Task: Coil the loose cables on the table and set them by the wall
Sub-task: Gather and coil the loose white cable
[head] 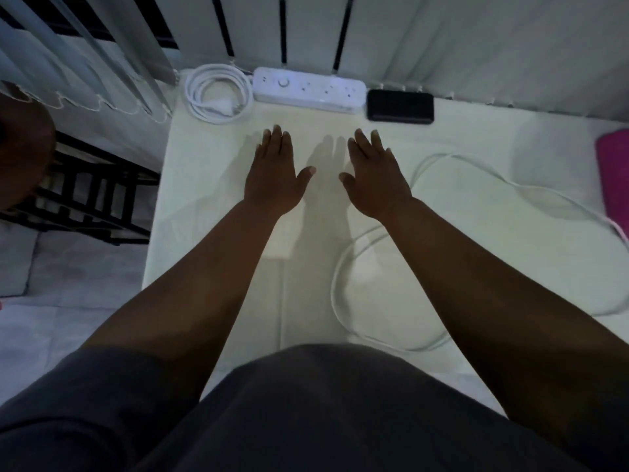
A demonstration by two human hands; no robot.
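Note:
A thick white cable lies coiled [218,94] at the far left corner of the pale table [211,206], beside a white power strip [309,90] against the wall. A thin white cable [343,301] lies loose in wide loops over the right half of the table, running under my right forearm toward the right edge. My left hand [274,173] and my right hand [374,175] hover palm down over the middle of the table, fingers spread, holding nothing. Neither hand touches a cable.
A flat black device [400,106] lies by the wall, right of the power strip. A pink object [614,172] sits at the table's right edge. Vertical blinds [102,46] hang behind. A black rack [88,195] stands on the floor to the left.

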